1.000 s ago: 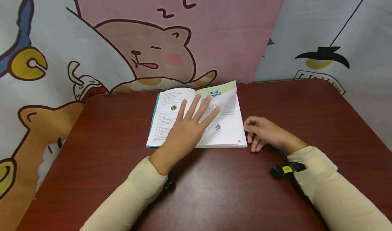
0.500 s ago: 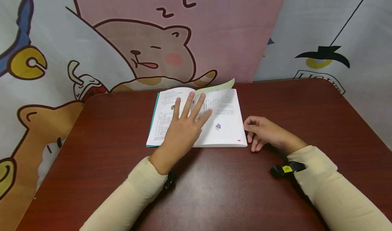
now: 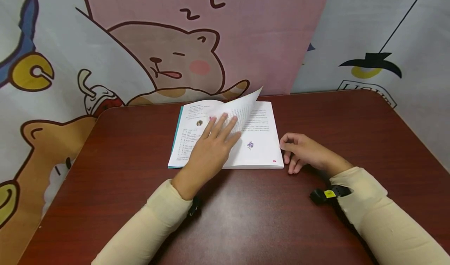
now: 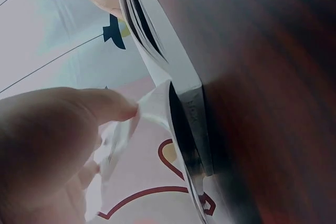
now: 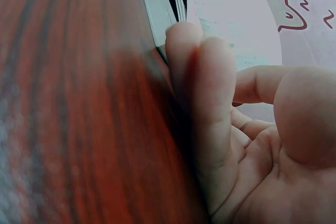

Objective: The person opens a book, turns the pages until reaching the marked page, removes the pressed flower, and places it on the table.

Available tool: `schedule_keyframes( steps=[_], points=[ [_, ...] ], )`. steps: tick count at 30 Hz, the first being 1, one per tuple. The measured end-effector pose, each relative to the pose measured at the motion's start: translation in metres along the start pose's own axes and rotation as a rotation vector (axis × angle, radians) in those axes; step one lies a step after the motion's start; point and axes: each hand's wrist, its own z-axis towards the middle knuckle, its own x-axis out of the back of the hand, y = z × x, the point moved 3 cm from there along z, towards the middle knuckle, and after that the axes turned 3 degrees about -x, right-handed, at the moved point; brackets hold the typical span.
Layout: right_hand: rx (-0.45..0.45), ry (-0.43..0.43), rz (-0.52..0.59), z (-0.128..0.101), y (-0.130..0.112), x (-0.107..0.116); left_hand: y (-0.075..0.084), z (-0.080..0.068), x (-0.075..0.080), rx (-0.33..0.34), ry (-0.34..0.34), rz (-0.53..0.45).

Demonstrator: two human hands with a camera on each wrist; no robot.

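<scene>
An open book (image 3: 260, 153) with white printed pages and a teal cover edge lies on the table. One page (image 3: 242, 107) stands lifted and bends leftward, its tip up at the back. My left hand (image 3: 211, 152) lies over the book's middle, straight fingers against the turning page. In the left wrist view, the left thumb (image 4: 113, 106) touches the curved paper. At the book's right edge rests my right hand (image 3: 306, 152), its fingers loosely bent. Two of its fingers (image 5: 210, 93) appear near the book's corner in the right wrist view; nothing is seen gripped there.
The dark red-brown wooden table (image 3: 246, 218) runs back to a wall cloth (image 3: 274, 34) printed with cartoon animals. Both forearms wear pale sleeves (image 3: 369, 202), and a black wrist strap device (image 3: 325, 195) sits at the right wrist.
The green-topped page has swung up and leftward, uncovering the printed page beneath. My left hand has shifted slightly left, its spread fingers drawing closer together. The right hand has stayed still.
</scene>
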Motion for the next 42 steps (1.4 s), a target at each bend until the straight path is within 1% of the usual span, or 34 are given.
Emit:
schedule_keyframes(
  steps=[3,11,18,20,24,27,32,35,38,42],
  points=[
    [0.002,-0.002,0.002,0.000,-0.001,0.000,0.000,-0.002,-0.002,0.001,-0.017,-0.015],
    [0.013,0.011,-0.032,0.003,0.000,-0.001,-0.001,-0.006,-0.004,0.007,-0.106,-0.051],
    [0.022,0.018,-0.044,0.002,0.000,-0.001,-0.001,-0.008,-0.006,0.037,-0.269,-0.109],
    [0.028,0.019,-0.049,0.002,0.000,0.000,-0.001,-0.008,-0.006,0.049,-0.297,-0.141],
    [0.016,0.027,-0.047,0.003,0.001,0.000,-0.002,-0.008,-0.007,0.072,-0.322,-0.194],
    [0.008,0.033,-0.047,0.004,0.001,0.000,-0.001,-0.008,-0.009,0.079,-0.329,-0.208],
    [0.005,0.030,-0.046,0.003,0.001,0.000,-0.001,-0.009,-0.011,0.085,-0.307,-0.238],
    [0.000,0.030,-0.043,0.003,0.002,-0.001,0.000,-0.010,-0.012,0.098,-0.308,-0.258],
    [0.003,0.032,-0.042,0.003,0.002,-0.002,0.000,-0.010,-0.011,0.117,-0.332,-0.279],
    [-0.001,0.028,-0.045,0.003,0.003,-0.001,-0.001,-0.010,-0.011,0.130,-0.393,-0.305]
  ],
)
